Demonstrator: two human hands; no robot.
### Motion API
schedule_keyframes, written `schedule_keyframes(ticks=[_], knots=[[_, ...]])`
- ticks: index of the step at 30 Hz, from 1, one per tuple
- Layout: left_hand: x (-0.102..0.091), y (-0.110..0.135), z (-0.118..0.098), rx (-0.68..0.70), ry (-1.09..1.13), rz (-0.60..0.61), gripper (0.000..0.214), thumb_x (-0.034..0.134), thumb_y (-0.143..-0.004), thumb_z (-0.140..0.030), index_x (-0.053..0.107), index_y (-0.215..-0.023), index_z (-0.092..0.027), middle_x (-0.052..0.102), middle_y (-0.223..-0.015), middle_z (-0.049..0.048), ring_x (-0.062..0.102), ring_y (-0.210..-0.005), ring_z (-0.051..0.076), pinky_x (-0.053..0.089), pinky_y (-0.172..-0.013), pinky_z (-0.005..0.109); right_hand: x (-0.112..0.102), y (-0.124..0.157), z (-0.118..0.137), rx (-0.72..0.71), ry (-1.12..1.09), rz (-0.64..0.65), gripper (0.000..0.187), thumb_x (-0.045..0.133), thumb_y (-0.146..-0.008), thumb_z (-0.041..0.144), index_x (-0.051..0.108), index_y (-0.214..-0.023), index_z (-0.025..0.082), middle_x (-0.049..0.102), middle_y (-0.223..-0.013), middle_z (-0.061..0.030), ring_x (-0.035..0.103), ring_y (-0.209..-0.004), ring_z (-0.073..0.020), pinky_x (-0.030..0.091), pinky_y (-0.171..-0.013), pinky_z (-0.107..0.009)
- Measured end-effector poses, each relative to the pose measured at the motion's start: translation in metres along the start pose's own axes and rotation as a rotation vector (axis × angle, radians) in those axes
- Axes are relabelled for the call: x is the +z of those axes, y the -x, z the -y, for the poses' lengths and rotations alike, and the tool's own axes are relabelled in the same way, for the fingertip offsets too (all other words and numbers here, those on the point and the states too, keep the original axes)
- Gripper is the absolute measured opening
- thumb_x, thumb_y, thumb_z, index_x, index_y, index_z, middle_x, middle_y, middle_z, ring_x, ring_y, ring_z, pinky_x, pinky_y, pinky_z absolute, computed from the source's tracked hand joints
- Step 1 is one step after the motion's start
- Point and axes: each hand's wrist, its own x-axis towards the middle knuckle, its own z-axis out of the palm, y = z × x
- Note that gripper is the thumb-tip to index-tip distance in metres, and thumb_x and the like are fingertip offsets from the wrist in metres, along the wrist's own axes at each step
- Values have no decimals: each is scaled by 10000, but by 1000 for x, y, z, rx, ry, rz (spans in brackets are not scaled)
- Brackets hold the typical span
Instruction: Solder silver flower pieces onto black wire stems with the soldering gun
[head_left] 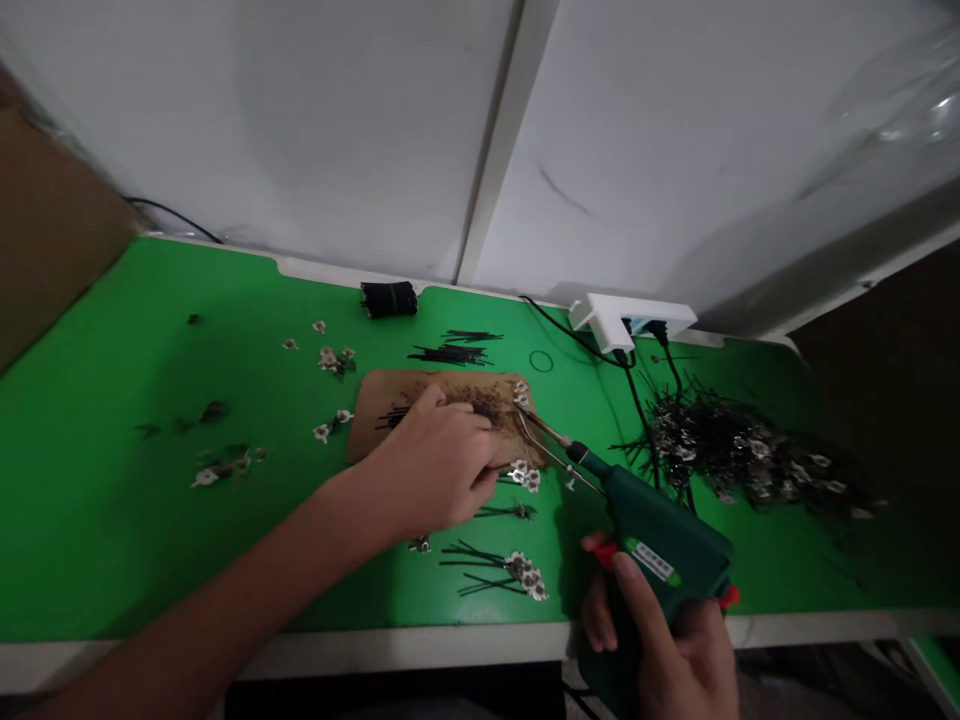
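My right hand grips a green soldering gun with a red trigger. The gun's thin metal tip reaches onto the right end of a scorched brown board. My left hand rests on that board with its fingers curled and pinched together near the tip; what it holds is hidden. Small white metal pieces and thin black wires lie just in front of the board.
A green mat covers the bench. A big tangle of black wires with metal pieces lies at the right. A white power strip with black cords sits at the back. A black bundle and loose wires lie behind the board.
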Motion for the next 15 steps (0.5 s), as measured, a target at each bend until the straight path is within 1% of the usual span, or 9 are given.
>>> schedule_keyframes(ticks=[1, 3, 5, 7, 11, 13, 15], knots=[[-4, 1, 3, -13, 5, 22, 203, 556, -910, -240, 635, -729, -192, 705, -798, 15, 625, -773, 211, 337, -753, 396, 2, -1, 2, 5, 3, 9, 345, 750, -845, 486, 674, -939, 163, 500, -500, 39, 447, -467, -98, 359, -474, -222], [-13, 4, 11, -84, -25, 44, 159, 574, -895, -216, 651, -757, -199, 716, -812, 11, 640, -786, 215, 335, -734, 384, 2, -5, 2, 3, 13, 26, 360, 746, -847, 495, 670, -962, 163, 506, -515, 41, 448, -471, -97, 357, -468, -219], [-22, 6, 19, -180, -105, 61, 119, 597, -879, -208, 671, -785, -203, 727, -826, 27, 658, -835, 243, 333, -716, 374, -1, -11, 0, -14, 26, 60, 376, 745, -845, 506, 665, -974, 162, 509, -523, 41, 450, -467, -98, 360, -460, -220], [-28, 8, 23, -247, -178, 96, 126, 605, -880, -215, 689, -787, -203, 734, -818, 43, 668, -837, 259, 336, -706, 368, -4, -17, -3, -33, 23, 103, 385, 751, -836, 514, 659, -968, 163, 520, -537, 38, 452, -455, -101, 369, -448, -228], [-32, 8, 21, -257, -208, 159, 189, 574, -851, -123, 702, -735, -198, 741, -781, 41, 670, -768, 226, 357, -718, 358, -8, -24, -9, -51, 7, 121, 354, 759, -838, 485, 655, -956, 168, 541, -575, 33, 462, -453, -100, 384, -439, -230], [-31, 8, 17, -250, -222, 160, 211, 562, -823, -82, 696, -704, -192, 741, -767, 42, 674, -776, 223, 366, -725, 359, -9, -25, -10, -53, 8, 132, 332, 757, -846, 466, 657, -958, 170, 509, -558, 47, 465, -457, -101, 385, -439, -227], [-30, 7, 15, -241, -234, 149, 209, 562, -814, -83, 686, -684, -189, 736, -753, 47, 678, -782, 234, 375, -722, 366, -10, -25, -9, -48, -5, 143, 320, 764, -843, 451, 654, -958, 174, 521, -588, 43, 466, -463, -97, 388, -438, -228]])
